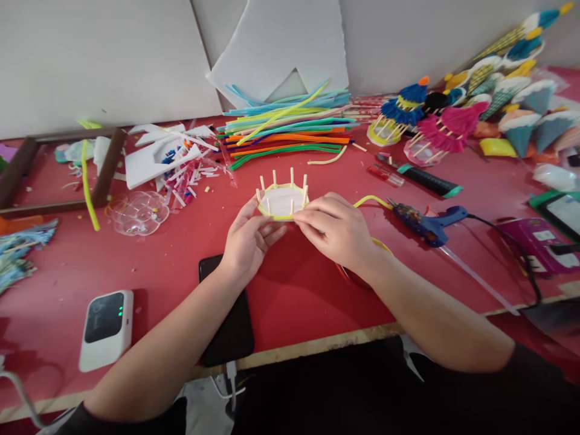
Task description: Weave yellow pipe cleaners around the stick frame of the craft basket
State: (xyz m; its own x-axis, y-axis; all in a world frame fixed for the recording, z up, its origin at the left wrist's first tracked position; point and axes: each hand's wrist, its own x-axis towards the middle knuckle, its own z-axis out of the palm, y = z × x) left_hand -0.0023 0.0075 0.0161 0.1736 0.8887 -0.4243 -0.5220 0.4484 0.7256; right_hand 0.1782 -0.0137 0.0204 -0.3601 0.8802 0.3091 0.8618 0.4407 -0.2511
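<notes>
A round white disc (283, 199) with a yellow pipe-cleaner edge and several short upright wooden sticks is held just above the red table. My left hand (251, 238) grips its left side, thumb at the rim and fingers curled beneath. At the front right of the rim, my right hand (338, 226) pinches with thumb and fingertips; any small piece between them is hidden. A yellow pipe cleaner (374, 199) lies just beyond my right hand. Under my left forearm rests a black phone (231, 326).
A blue hot glue gun (428, 223) and a utility knife (428, 180) lie at right. Behind are bundled coloured pipe cleaners (290, 124) and finished pink figures (453, 130). At left are a clear plastic tray (138, 214), white scraps (156, 160) and a white device (106, 329).
</notes>
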